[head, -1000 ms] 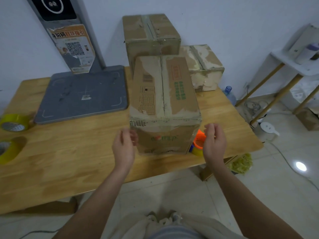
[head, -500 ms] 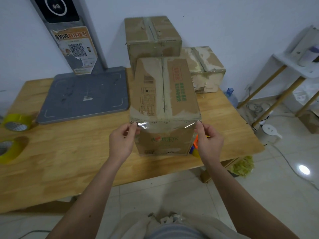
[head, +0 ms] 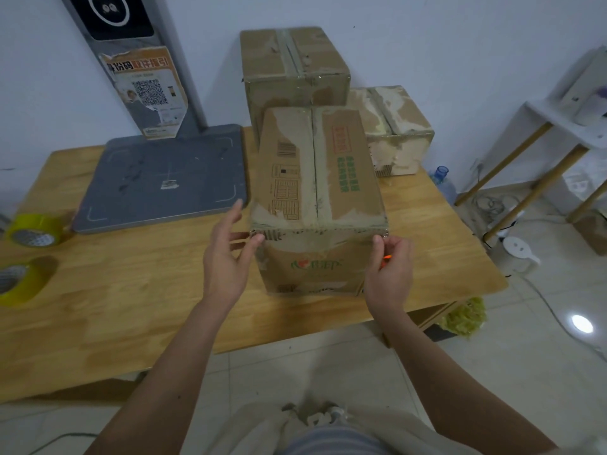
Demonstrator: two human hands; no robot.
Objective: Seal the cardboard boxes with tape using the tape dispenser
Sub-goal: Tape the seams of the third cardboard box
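A: Where are the hands?
B: Left hand, fingers spread, thumb pressing the front box's near left corner. Right hand pinches clear tape at the right corner.
A: And the dispenser?
B: Only an orange sliver behind the right hand, mid-frame.

The front cardboard box carries green and red printed characters too blurred to read, a barcode on its top and a green logo with a red heart on its near face, while the poster on the grey stand shows a QR code beneath an orange heading that cannot be made out.
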